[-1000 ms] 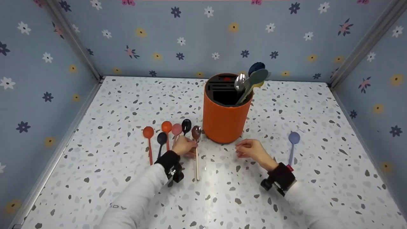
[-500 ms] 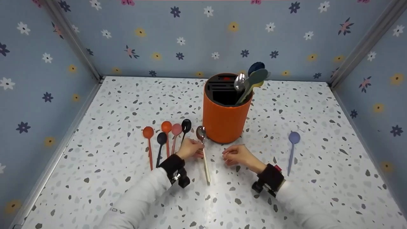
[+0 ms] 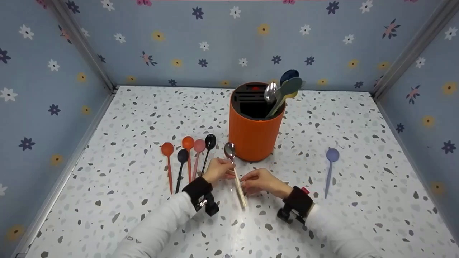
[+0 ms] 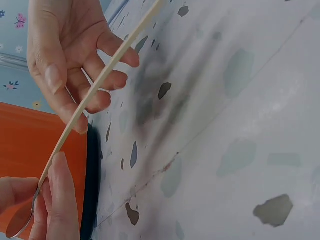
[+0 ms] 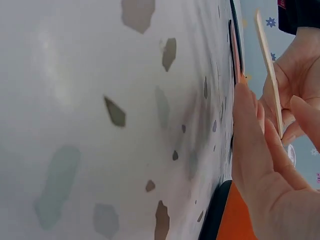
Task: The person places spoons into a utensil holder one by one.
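Note:
My left hand (image 3: 219, 169) pinches a spoon (image 3: 230, 149) with a metal bowl and a long cream handle, close below the bowl. The spoon is raised off the table and slants, bowl toward the orange holder. In the left wrist view the thumb and fingertips (image 4: 62, 195) press the neck, and the handle (image 4: 107, 70) crosses in front of my right hand (image 4: 75, 45). That right hand, seen at the handle's right side in the head view, has loosely bent fingers with a gap between thumb and fingers. In the right wrist view its fingers (image 5: 250, 135) overlap the handle's lower end.
An orange utensil holder (image 3: 252, 138) with a black slotted top stands behind the hands, several spoons upright in its right side. Left of my left hand lie several spoons, including a red one (image 3: 167, 149) and a black one (image 3: 210, 141). A lavender spoon (image 3: 332, 154) lies right.
My left hand has moved right with the spoon, whose handle end now slants more to the right. My right hand has come left, up to the handle.

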{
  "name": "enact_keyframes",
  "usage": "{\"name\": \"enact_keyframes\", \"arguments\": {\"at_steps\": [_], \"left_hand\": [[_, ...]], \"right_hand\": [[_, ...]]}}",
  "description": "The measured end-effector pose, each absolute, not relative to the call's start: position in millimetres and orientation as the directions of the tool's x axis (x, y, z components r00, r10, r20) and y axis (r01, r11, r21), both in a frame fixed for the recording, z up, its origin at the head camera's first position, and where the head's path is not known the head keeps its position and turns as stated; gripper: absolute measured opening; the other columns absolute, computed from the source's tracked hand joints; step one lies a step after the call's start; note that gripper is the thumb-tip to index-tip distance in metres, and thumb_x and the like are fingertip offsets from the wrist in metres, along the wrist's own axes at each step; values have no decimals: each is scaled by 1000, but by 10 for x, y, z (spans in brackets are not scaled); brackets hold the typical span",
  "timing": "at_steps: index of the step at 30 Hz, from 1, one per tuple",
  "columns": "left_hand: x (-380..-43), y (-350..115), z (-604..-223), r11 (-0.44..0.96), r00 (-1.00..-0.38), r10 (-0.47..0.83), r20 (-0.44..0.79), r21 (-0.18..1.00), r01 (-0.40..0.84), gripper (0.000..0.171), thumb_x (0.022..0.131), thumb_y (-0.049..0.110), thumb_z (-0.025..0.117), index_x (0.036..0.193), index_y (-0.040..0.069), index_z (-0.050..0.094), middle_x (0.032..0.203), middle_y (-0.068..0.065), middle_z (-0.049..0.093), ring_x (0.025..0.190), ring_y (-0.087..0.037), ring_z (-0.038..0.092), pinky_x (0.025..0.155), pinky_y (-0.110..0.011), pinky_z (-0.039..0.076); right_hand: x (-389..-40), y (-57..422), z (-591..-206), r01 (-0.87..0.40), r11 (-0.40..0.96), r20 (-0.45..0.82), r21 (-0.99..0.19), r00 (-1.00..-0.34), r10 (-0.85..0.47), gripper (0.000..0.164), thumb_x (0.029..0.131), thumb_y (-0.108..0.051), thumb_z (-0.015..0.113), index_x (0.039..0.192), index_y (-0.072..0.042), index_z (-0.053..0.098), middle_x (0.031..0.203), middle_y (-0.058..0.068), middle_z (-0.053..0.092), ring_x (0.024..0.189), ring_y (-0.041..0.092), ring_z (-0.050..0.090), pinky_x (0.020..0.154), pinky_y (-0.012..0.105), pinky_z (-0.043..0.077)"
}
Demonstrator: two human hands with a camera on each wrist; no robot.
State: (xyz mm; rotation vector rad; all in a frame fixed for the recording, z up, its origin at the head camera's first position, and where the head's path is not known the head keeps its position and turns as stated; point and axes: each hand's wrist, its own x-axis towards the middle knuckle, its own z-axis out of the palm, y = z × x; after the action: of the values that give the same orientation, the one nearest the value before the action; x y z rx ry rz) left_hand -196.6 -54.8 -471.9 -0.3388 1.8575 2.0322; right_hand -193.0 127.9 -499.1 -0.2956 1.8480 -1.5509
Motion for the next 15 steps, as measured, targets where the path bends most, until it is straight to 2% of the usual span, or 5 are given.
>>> {"name": "enact_keyframes", "arguments": {"at_steps": [3,5,10,15], "left_hand": [[-1940,-535,-4673,-80,-906,101,-410,905,-418,20,82,-8,49,98,-21,50,84,-26,58,57,-19,61,64,-33,55],[-1958,-525,-4721,-85,-910,77,-407,907,-412,20,82,-7,50,97,-19,52,85,-25,59,55,-17,61,63,-32,55],[-1985,-495,-4768,-76,-925,39,-378,922,-380,16,82,-5,50,92,-16,55,74,-18,60,54,-16,60,60,-31,55],[-1974,-473,-4659,-89,-935,39,-354,930,-356,21,81,-6,49,97,-19,53,71,-14,59,54,-15,60,60,-30,55]], "right_hand": [[-1920,1256,-5012,243,264,-355,-933,-731,-583,30,80,-8,64,105,7,59,94,17,64,79,21,64,75,36,53],[-1908,1239,-4989,235,272,-354,-933,-726,-589,30,80,-6,62,105,10,57,93,20,63,77,19,64,75,37,53],[-1917,1227,-4952,224,276,-350,-935,-714,-607,30,82,-1,59,107,14,54,94,28,60,70,15,62,71,36,54],[-1944,1238,-4882,203,273,-333,-940,-711,-620,27,82,-2,57,104,14,54,90,26,62,69,15,62,67,33,55]]}}
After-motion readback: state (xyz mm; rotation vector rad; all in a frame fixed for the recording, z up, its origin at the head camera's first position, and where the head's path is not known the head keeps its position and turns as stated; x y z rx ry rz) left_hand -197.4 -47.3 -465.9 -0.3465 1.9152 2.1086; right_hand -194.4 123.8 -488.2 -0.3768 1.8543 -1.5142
